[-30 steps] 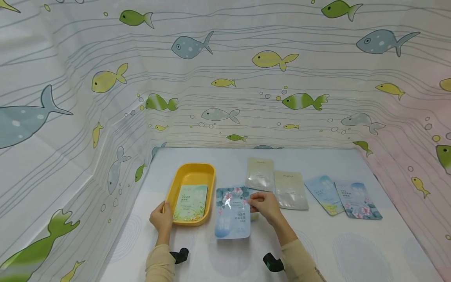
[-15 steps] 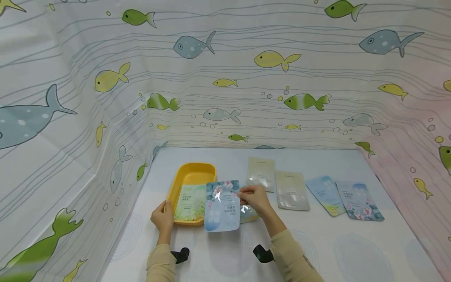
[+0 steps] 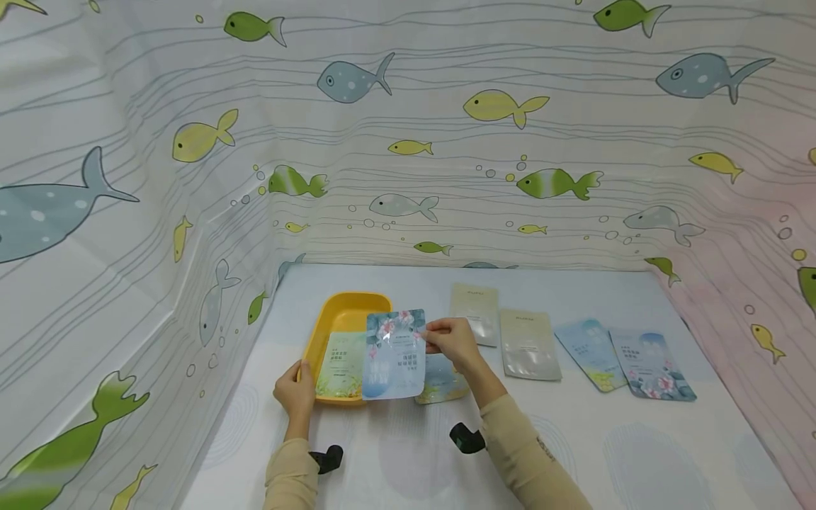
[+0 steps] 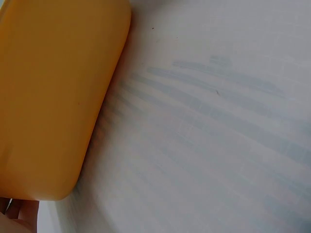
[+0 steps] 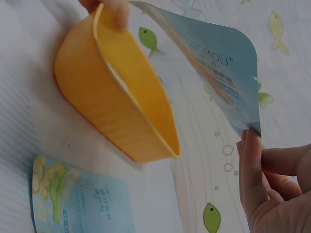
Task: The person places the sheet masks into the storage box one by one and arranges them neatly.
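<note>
My right hand (image 3: 454, 343) pinches the edge of a blue floral sachet (image 3: 394, 354), which hangs over the right side of a yellow tray (image 3: 312, 340). In the right wrist view the sachet (image 5: 218, 68) slants above the tray (image 5: 97, 87), held between fingers and thumb (image 5: 277, 162). The left hand (image 3: 296, 391) grips the tray's left rim; in the left wrist view only a bit of it shows below the tray's outer wall (image 4: 53, 107). A green sachet (image 3: 341, 367) lies inside the tray, partly covered by the held one.
Another blue sachet (image 3: 442, 382) lies on the table under my right hand. Two beige sachets (image 3: 474, 312) (image 3: 529, 347) lie behind it. Farther right are a blue sachet with yellow flowers (image 3: 589, 354) and a blue floral sachet (image 3: 653, 367). A fish-print curtain (image 3: 408, 177) encloses the table.
My right hand has carried the blue floral sachet left and away from me, from beside the tray to over its right side. The sachet beneath has come into view. My left hand stays at the rim.
</note>
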`<state>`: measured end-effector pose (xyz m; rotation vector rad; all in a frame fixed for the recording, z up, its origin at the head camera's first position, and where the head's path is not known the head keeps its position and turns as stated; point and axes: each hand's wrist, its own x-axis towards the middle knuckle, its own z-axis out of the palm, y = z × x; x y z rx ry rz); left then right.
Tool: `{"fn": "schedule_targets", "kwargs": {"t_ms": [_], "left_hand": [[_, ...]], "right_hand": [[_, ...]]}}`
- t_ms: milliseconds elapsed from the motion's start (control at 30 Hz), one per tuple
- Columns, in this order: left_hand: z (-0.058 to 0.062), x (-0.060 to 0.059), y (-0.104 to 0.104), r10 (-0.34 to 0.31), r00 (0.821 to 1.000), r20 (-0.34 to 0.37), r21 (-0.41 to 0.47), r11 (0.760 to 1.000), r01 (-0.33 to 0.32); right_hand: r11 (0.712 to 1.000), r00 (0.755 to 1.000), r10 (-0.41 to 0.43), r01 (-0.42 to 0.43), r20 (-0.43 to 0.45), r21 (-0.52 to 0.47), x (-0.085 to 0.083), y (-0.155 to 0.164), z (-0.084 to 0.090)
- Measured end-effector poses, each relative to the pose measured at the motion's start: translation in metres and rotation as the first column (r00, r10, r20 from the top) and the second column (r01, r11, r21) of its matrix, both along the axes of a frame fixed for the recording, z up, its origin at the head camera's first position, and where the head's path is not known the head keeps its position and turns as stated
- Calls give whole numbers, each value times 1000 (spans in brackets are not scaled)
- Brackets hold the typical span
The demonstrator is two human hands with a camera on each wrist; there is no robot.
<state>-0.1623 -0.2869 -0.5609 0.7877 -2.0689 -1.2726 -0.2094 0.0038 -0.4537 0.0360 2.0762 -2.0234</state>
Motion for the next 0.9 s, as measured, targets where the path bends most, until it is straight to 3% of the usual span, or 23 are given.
{"fn": "schedule_targets", "kwargs": {"t_ms": [400, 900], "left_hand": [[-1, -1, 0, 0, 1000, 0, -13, 1000, 0], [-1, -1, 0, 9, 1000, -10, -25, 1000, -9]], "right_hand": [[999, 999, -1, 3, 46, -42, -16, -17, 0], [999, 999, -27, 29, 40, -32, -28, -45, -16]]}}
